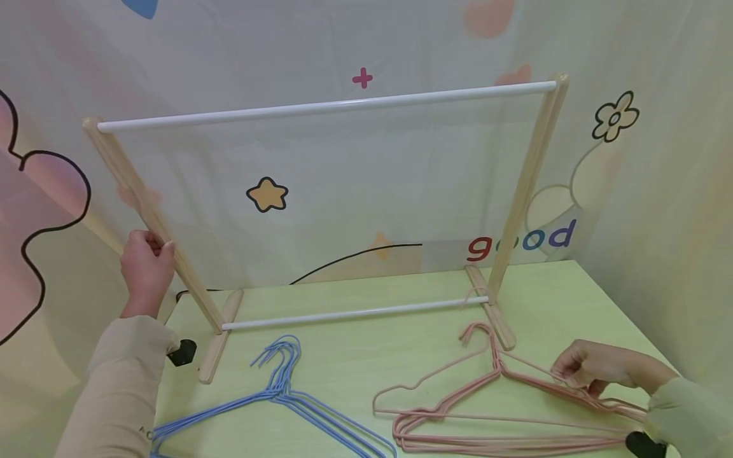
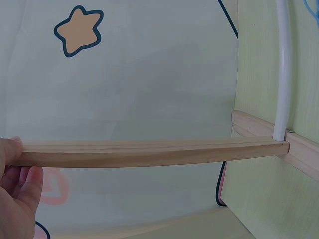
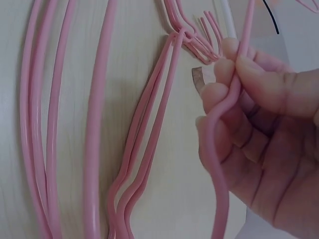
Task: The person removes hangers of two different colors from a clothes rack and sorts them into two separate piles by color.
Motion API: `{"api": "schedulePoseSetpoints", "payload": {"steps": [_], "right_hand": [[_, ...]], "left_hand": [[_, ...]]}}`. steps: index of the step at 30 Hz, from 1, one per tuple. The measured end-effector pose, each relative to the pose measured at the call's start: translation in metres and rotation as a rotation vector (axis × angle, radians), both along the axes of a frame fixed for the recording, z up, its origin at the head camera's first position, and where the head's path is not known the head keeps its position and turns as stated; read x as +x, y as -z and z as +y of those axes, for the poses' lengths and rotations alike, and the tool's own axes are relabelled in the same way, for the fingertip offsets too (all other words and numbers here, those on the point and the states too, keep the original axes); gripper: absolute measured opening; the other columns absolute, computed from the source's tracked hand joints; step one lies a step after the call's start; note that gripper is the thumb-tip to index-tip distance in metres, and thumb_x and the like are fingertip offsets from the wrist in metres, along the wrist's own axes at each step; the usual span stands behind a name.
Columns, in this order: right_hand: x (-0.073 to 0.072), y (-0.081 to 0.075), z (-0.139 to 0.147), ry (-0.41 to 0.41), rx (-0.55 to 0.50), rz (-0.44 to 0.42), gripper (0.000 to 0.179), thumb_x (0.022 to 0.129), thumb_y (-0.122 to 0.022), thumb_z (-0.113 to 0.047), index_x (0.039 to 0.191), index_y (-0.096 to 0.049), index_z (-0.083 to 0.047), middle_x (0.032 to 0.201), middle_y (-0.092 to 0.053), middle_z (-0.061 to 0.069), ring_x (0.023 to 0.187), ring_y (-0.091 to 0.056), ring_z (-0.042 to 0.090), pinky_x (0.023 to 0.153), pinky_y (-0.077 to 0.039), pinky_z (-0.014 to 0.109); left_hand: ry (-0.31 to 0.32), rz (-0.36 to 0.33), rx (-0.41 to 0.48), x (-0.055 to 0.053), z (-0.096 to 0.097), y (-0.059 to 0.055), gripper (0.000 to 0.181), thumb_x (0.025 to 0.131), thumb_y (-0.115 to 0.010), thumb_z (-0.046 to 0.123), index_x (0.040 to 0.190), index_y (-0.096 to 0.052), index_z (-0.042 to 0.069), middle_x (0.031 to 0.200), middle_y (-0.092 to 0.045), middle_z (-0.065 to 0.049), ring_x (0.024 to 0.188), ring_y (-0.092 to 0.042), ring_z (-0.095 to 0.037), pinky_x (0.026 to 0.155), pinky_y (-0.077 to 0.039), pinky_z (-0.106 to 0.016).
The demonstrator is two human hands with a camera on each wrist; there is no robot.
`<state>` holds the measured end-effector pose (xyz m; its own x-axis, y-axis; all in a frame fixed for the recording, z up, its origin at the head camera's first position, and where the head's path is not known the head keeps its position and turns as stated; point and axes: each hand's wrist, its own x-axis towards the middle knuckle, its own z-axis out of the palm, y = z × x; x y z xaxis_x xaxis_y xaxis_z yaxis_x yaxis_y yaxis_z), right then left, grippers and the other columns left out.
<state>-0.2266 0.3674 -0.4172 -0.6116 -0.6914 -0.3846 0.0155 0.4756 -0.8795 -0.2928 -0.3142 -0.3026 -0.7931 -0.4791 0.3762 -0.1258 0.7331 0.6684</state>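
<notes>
My left hand (image 1: pixel 147 267) holds the left wooden upright (image 2: pixel 149 153) of a clothes rack, with thumb and fingers on either side of the bar. At the lower right, my right hand (image 1: pixel 601 366) pinches one shoulder of a pink hanger (image 3: pixel 219 174) between thumb and fingers. That hanger is raised above a stack of several pink hangers (image 3: pixel 137 149) lying on the table, and its hook end reaches the foot of the rack's right upright (image 1: pixel 523 191). Several blue hangers (image 1: pixel 279 385) lie bunched together on the table, left of the pink ones.
The rack stands on the pale green table (image 1: pixel 343 356), with a white top rail (image 1: pixel 326 107) and a white lower rail (image 1: pixel 355 313). Its wooden feet (image 1: pixel 220 337) jut toward me. Behind it hangs a printed cloth (image 1: pixel 343 191).
</notes>
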Motion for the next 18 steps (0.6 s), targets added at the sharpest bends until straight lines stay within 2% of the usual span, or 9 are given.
{"api": "schedulePoseSetpoints", "payload": {"steps": [8, 13, 18], "right_hand": [[-0.004, 0.005, 0.009, -0.004, -0.018, -0.066, 0.018, 0.082, -0.047, 0.004, 0.082, -0.043, 0.021, 0.060, -0.043, -0.007, 0.048, -0.038, 0.002, 0.043, -0.032, 0.017], [-0.004, 0.011, 0.015, 0.051, 0.041, -0.035, 0.011, 0.076, -0.045, 0.009, 0.080, -0.043, 0.019, 0.058, -0.038, -0.007, 0.047, -0.032, 0.003, 0.042, -0.029, 0.018], [-0.004, 0.020, 0.018, 0.152, 0.124, 0.043, 0.017, 0.072, -0.046, 0.008, 0.085, -0.055, 0.014, 0.057, -0.039, -0.010, 0.046, -0.034, 0.002, 0.042, -0.031, 0.017]], "left_hand": [[-0.004, -0.008, 0.002, 0.001, 0.000, 0.000, 0.035, 0.089, -0.047, 0.021, 0.113, -0.040, -0.004, 0.099, -0.050, -0.017, 0.088, -0.048, -0.028, 0.066, -0.037, -0.030], [0.000, -0.001, -0.008, 0.002, 0.002, -0.001, 0.035, 0.089, -0.047, 0.020, 0.112, -0.040, -0.005, 0.098, -0.050, -0.018, 0.087, -0.048, -0.029, 0.066, -0.036, -0.030], [0.002, 0.008, -0.016, 0.001, 0.001, 0.000, 0.034, 0.089, -0.047, 0.020, 0.111, -0.041, -0.005, 0.096, -0.050, -0.017, 0.085, -0.047, -0.028, 0.067, -0.035, -0.030]]}}
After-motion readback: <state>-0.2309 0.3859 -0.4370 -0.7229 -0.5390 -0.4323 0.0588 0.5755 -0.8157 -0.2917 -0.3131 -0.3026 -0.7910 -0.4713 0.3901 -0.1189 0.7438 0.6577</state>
